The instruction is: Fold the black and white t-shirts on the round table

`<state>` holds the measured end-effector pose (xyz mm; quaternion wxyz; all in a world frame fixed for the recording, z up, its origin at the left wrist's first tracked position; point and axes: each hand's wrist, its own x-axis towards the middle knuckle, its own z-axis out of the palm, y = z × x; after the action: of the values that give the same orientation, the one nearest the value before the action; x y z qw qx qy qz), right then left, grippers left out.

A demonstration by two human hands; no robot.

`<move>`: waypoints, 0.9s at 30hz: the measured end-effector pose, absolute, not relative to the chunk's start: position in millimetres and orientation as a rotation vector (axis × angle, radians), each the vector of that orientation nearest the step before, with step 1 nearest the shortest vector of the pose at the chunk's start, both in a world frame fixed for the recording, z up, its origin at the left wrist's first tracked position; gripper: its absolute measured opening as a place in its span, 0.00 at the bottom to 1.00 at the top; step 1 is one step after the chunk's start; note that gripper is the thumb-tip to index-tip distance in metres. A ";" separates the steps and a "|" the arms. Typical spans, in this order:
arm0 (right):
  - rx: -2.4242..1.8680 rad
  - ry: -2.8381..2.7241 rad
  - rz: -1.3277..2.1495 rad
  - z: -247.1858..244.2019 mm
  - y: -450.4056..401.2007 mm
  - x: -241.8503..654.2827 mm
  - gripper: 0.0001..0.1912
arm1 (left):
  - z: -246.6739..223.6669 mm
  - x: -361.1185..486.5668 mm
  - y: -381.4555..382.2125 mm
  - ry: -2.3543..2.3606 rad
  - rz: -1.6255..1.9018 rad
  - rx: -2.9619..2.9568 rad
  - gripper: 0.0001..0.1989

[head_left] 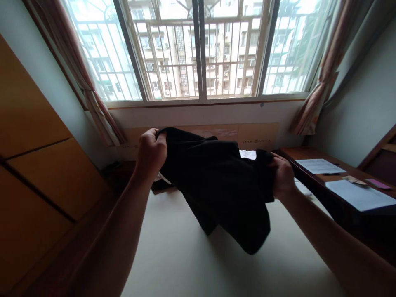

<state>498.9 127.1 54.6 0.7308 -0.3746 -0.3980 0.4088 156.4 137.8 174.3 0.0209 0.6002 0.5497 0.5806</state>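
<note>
A black garment (216, 177) hangs stretched between my two hands, above a pale flat surface (173, 255). My left hand (152, 150) grips its upper left corner, the fingers closed round the cloth. At the other end, my right hand (282, 175) is closed on the bunched right edge. The lower part of the cloth droops toward the pale surface, its folds hard to make out in the dark fabric. Behind the garment, a bit of white (248, 154) shows near my right hand.
On the right, a brown desk (315, 156) bears white papers (360, 194), a pen and a pink item (379, 184). An orange-brown cabinet (40, 185) stands on the left. Ahead are a barred window (201, 53) and tied curtains (318, 95).
</note>
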 end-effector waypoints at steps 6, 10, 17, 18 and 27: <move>-0.797 -1.076 0.887 46.1 141.5 522.0 0.17 | 176.1 141.0 143.5 1.683 1.845 1.794 0.11; -0.964 -1.498 1.425 41.2 137.1 509.9 0.28 | 175.4 141.8 145.9 1.584 1.774 1.845 0.10; -1.064 -1.981 0.638 13.6 117.3 450.8 0.30 | 178.6 157.8 132.9 1.615 1.695 1.894 0.18; -1.032 -2.009 0.560 10.1 114.3 442.9 0.30 | 178.9 160.3 130.5 1.603 1.666 1.890 0.18; -0.782 -1.548 0.424 21.1 100.9 448.4 0.05 | 167.7 155.5 140.7 1.699 1.290 1.964 0.15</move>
<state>448.4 100.9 21.1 0.6274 -0.3412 -0.6750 0.1852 155.5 140.7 167.7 0.1207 0.6723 0.5816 0.4418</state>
